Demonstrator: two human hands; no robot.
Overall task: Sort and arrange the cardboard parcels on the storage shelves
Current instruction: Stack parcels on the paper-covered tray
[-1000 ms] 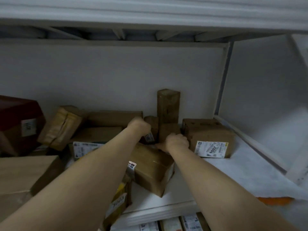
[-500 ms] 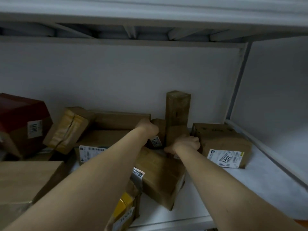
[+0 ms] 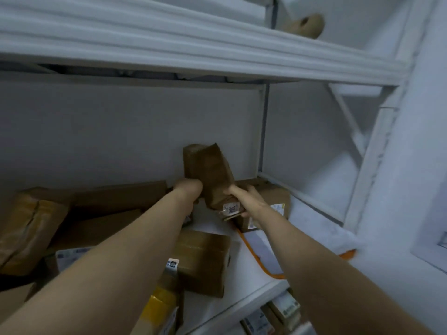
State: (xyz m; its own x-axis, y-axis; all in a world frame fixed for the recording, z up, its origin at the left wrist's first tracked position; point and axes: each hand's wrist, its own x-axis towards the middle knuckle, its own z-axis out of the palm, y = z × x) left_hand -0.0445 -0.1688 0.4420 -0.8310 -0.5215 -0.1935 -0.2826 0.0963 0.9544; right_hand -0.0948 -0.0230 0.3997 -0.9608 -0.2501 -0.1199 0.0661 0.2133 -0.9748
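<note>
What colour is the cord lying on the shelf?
Orange cord, seen best in the head view.

An orange strap snakes across the white liner towards the near right edge. Up top, far right, a brown paper roll lies on its side against the white wall.
</note>
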